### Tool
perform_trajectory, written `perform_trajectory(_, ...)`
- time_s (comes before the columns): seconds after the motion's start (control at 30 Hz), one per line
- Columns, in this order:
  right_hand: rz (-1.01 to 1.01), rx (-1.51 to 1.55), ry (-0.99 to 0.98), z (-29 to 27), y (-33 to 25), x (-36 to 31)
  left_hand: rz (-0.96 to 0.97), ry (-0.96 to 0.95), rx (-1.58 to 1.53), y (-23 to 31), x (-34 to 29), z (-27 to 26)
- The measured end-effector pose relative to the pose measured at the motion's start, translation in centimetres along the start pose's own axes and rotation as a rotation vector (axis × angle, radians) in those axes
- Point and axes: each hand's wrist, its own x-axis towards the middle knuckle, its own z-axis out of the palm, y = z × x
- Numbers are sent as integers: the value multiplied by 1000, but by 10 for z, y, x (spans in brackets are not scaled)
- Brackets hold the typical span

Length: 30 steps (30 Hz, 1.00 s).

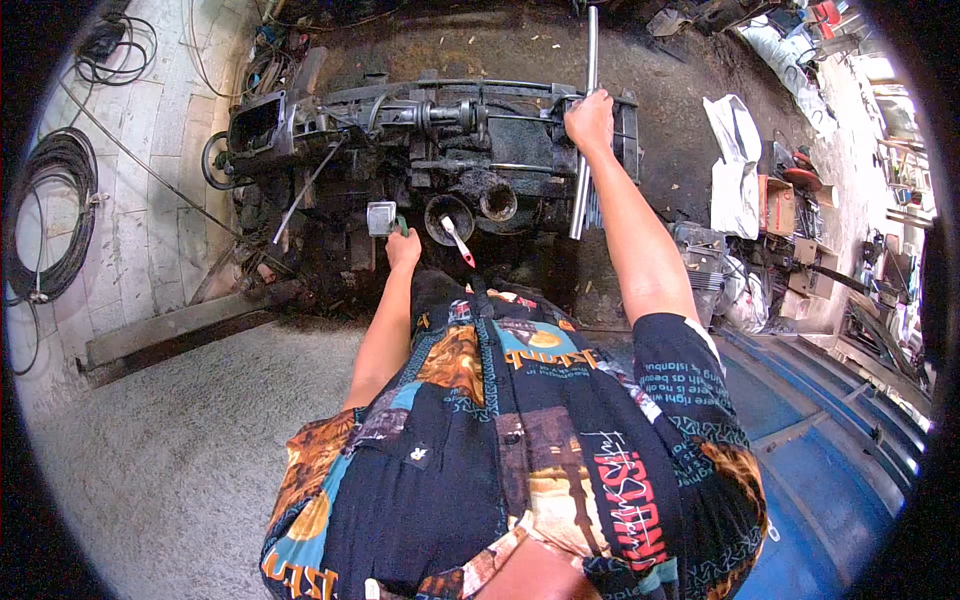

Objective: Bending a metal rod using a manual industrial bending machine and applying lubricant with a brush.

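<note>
A long, greasy metal machine (520, 150) lies across the space ahead of me. My right hand (590, 122) is closed around a long bright metal bar (592, 55) that crosses the machine's right end, pointing away from me. Nearer to me, my left hand (403, 247) is closed on a small green part (401, 224), mostly covered by the fingers. Touching or just beside it is a pale, clear-looking box-shaped piece (381, 217). A paintbrush (458, 242) with a pale handle and red tip leans in a dark round cup (436, 212), right of my left hand.
A second rusty round cup (497, 203) adjoins the first. A thin rod (305, 195) slants off the machine's left side. Coiled black cable (55, 215) hangs at far left. White sacks (735, 160) and cardboard boxes (778, 205) stand right; blue metal panels (820, 450) lie at lower right.
</note>
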Motion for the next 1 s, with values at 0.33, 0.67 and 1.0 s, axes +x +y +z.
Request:
perform_trajectory(0.33, 12, 0, -17, -3, 0, 1, 42, -9, 15, -11, 15, 8)
perform_trajectory(0.67, 42, 14, -6, 2, 12, 9, 0, 31, -19, -13, 18, 12)
perform_trajectory(1.0, 69, -47, -34, -10, 28, 12, -24, 42, -25, -10, 19, 13)
